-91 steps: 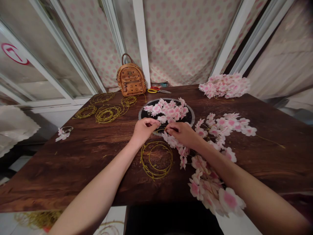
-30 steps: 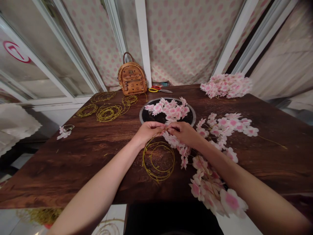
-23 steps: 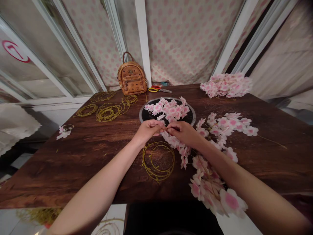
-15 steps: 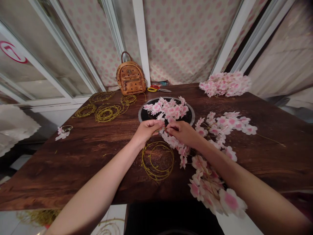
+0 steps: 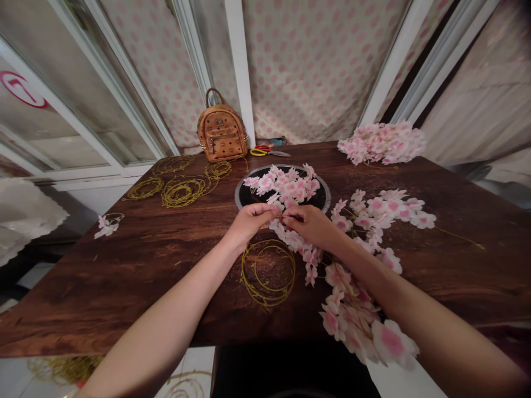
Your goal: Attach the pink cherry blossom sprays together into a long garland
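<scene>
"What's on my feed right now?"

"I see the left hand (image 5: pixel 250 223) and right hand (image 5: pixel 309 226) nearly meeting, just over the near rim of a black tray (image 5: pixel 249 200) heaped with more blossoms (image 5: pixel 286 185)."

"How are the fingers?"

"On the right, they're pinched shut on the top of a blossom strand (image 5: pixel 346 307), which trails down toward me across the table (image 5: pixel 124 276). On the left, they're curled closed, almost touching the right fingertips. From here I can't tell what they're holding, if anything."

"And around the hands?"

"A wire ring (image 5: pixel 267 273) lies flat on the table just below them, with the strand passing beside it on the right. Farther up on the left are wire coils (image 5: pixel 185 190). Near the far edge, I can make out scissors (image 5: pixel 260 152) beside a backpack (image 5: pixel 222 134), and a blossom bunch (image 5: pixel 381 142) sits at the far right."
</scene>
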Demonstrator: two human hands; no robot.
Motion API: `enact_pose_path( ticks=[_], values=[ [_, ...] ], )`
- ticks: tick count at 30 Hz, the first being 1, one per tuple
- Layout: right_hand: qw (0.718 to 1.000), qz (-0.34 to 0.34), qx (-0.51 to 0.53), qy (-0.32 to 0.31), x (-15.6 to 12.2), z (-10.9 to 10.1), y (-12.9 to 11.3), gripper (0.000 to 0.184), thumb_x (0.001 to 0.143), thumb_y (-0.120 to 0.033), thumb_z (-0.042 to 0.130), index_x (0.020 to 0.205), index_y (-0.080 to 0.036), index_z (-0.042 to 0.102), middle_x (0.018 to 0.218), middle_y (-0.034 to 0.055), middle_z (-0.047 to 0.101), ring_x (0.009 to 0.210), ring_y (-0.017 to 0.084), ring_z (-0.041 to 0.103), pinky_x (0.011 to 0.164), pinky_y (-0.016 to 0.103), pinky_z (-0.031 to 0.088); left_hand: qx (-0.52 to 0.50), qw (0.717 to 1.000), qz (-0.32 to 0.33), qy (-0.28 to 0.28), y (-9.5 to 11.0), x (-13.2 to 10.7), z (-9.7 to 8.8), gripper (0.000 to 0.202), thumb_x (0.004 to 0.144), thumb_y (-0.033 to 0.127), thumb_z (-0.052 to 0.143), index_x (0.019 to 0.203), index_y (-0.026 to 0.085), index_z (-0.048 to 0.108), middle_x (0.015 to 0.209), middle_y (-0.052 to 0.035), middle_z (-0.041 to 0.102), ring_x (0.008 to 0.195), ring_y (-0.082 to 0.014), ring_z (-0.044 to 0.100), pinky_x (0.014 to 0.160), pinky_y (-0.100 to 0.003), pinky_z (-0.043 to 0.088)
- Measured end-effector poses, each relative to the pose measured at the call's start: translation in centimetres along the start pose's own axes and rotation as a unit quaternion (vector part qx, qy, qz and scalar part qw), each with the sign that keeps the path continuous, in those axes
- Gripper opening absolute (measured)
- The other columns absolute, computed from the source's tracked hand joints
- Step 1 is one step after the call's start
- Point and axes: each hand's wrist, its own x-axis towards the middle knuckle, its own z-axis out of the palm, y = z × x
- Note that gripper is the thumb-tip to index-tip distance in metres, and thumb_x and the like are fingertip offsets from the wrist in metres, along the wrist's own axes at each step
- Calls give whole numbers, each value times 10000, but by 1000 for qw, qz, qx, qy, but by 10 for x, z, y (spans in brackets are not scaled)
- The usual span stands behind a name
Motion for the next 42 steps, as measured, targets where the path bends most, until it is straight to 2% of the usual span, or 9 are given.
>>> enact_pose_path(
  ticks=[12,17,32,42],
  values=[
    [1000,8,15,7,1,1,4,218,849,-273,463,719,-200,622,707,19,640,649,148,540,615,293,348,-31,999,1,18,1,1,2,115,706,209,757,809,160,748,820,-49,747,686,-107,636,691,-234,475],
    [1000,9,22,19,0,0,4,218,854,-270,460,725,-198,621,706,25,644,661,153,558,630,300,366,-32,999,12,18,0,1,2,130,700,208,758,813,146,745,803,-49,743,678,-96,628,669,-219,458],
    [999,24,16,21,0,0,3,218,840,-272,460,683,-191,589,641,8,596,607,134,508,591,285,338,33,996,80,9,-4,3,3,113,692,210,744,770,133,713,774,-36,735,673,-109,629,689,-234,466],
    [999,30,10,16,1,2,8,226,838,-297,465,700,-189,607,647,8,589,593,129,483,573,281,323,61,994,93,4,-4,3,2,124,714,230,739,788,134,710,801,-48,743,693,-121,647,711,-253,489]
  ],
)
